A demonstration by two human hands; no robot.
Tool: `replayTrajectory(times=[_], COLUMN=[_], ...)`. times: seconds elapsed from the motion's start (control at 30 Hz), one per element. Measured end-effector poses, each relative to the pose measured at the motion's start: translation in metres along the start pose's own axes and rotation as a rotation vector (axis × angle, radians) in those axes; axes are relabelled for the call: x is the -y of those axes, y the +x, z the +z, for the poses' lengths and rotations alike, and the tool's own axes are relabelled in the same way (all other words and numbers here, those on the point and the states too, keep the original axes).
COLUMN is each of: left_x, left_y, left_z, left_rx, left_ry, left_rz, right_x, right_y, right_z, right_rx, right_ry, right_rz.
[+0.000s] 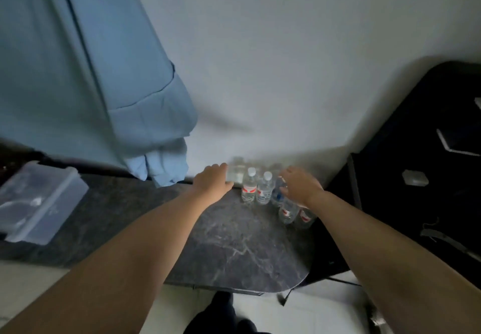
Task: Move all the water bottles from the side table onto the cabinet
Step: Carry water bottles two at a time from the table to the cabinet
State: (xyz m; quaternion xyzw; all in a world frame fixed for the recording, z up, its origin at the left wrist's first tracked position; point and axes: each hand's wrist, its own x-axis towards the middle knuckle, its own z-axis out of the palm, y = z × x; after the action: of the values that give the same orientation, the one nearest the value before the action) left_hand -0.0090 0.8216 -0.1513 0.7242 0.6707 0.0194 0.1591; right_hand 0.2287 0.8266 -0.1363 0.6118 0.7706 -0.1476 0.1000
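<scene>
Both hands reach over a dark marbled table [229,242] toward a cluster of water bottles [264,190] standing near the wall. The left hand [214,178] curls around a blurred clear bottle [235,173] at the left edge of the cluster, its base at the table's rear edge. The right hand [300,185] hovers with fingers spread and relaxed over the bottles on the right, holding nothing. 2 white-capped bottles with red labels stand upright between the hands. A clear lidded container [39,201] sits at far left, and blue fabric [91,73] hangs behind.
</scene>
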Motion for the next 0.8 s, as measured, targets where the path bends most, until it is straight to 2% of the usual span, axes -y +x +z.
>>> replayTrajectory(times=[0.17, 0.33, 0.57, 0.8], left_x=[0.034, 0.09, 0.194, 0.29], left_y=[-0.051, -0.117, -0.249, -0.439], left_z=[0.002, -0.006, -0.032, -0.017], left_rx=[-0.032, -0.108, -0.195, -0.206], left_ry=[-0.038, -0.109, -0.185, -0.217], left_rz=[-0.144, -0.358, -0.695, -0.972], right_x=[0.037, 0.12, 0.299, 0.489], right_y=[0.011, 0.017, -0.006, -0.092], right_z=[0.001, 0.01, 0.005, 0.055], right_rx=[0.029, 0.054, 0.041, 0.103], right_ry=[-0.075, -0.186, -0.254, -0.288], right_rz=[-0.158, -0.389, -0.725, -0.992])
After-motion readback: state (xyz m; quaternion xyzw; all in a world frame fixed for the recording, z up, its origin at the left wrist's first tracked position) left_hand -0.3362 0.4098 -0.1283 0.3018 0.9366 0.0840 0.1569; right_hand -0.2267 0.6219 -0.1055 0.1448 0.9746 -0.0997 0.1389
